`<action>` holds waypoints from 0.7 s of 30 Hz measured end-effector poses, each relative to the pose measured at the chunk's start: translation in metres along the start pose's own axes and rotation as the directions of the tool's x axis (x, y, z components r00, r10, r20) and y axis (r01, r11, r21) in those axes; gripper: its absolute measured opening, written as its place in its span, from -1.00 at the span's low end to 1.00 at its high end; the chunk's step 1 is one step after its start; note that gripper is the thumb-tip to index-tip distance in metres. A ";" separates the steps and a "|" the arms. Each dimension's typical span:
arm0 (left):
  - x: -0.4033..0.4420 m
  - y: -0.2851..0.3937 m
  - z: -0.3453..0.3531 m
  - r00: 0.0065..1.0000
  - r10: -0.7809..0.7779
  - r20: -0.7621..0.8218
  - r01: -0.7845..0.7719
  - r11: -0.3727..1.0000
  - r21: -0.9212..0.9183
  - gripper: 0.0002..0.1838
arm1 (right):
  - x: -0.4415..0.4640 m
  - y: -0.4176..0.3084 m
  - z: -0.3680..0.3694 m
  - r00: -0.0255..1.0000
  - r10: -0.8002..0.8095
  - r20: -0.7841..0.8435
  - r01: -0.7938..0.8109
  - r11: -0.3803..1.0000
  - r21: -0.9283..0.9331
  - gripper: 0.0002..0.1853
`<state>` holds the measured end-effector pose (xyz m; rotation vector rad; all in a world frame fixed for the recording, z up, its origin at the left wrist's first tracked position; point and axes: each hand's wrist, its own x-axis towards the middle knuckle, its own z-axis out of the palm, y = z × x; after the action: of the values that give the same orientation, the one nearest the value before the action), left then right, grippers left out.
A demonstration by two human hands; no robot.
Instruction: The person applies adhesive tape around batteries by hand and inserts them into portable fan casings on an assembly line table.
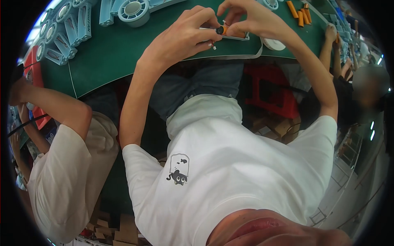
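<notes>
Up at the table's near edge, my left hand (pixel 184 35) has its thumb and fingers closed beside the black end of an orange cylindrical battery (pixel 223 30). What those fingers grip is partly hidden. A thin wire with a small white connector (pixel 214 47) pokes out below them. My right hand (pixel 250 20) bends over the battery, its thumb and a finger pressed on the orange side. Under the battery lies a pale, tray-like casing (pixel 246 38), mostly covered by my hands.
Light blue handheld fan bodies (pixel 61 35) crowd the green table (pixel 102 61) at left, with another fan (pixel 133 10) nearer. Loose orange batteries (pixel 301 16) lie at right, and a white round part (pixel 274 44) sits by the edge. People sit on both sides; a red stool (pixel 271 88) is below.
</notes>
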<state>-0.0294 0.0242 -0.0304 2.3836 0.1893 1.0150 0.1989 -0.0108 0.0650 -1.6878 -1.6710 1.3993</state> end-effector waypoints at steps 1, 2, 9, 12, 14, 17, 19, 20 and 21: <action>0.000 -0.001 0.000 1.000 0.004 0.001 -0.004 1.000 0.005 -0.75 | 0.004 -0.003 -0.001 0.997 0.024 0.073 -0.015 0.993 -0.120 -0.83; -0.001 -0.002 0.000 1.000 0.010 0.000 -0.010 1.000 0.012 -0.79 | 0.010 -0.005 -0.003 0.988 0.055 0.144 -0.019 0.970 -0.241 -0.80; 0.001 -0.001 0.000 1.000 -0.022 0.020 0.023 0.999 -0.041 -0.77 | 0.039 0.006 -0.016 0.943 0.079 0.324 0.058 0.918 -0.391 -0.77; 0.002 0.002 -0.001 0.999 -0.034 0.033 0.036 0.998 -0.057 -0.74 | 0.041 0.009 -0.012 0.931 0.123 0.343 0.046 0.894 -0.446 -0.79; 0.005 0.003 -0.005 0.997 -0.045 0.055 0.048 0.998 -0.050 -0.66 | 0.042 0.020 0.000 0.961 0.091 0.263 0.057 0.859 -0.508 -0.81; 0.004 0.001 -0.004 0.999 -0.027 0.047 0.029 0.999 -0.035 -0.67 | 0.039 0.029 0.005 0.978 0.042 0.203 0.071 0.852 -0.519 -0.79; 0.002 0.003 -0.003 0.999 -0.016 0.051 0.017 1.000 -0.023 -0.68 | 0.032 0.034 0.006 0.985 -0.011 0.170 0.093 0.872 -0.481 -0.74; 0.003 0.004 -0.002 0.999 -0.031 0.036 0.031 1.000 0.005 -0.67 | 0.025 0.036 0.006 0.986 -0.023 0.166 0.101 0.869 -0.484 -0.74; 0.006 0.006 -0.002 0.999 -0.043 0.021 0.042 0.999 0.033 -0.67 | 0.015 0.040 0.004 0.993 -0.023 0.119 0.069 0.913 -0.401 -0.77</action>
<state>-0.0271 0.0216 -0.0226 2.4086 0.2494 0.9734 0.2134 -0.0077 0.0244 -1.7903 -2.1704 1.2025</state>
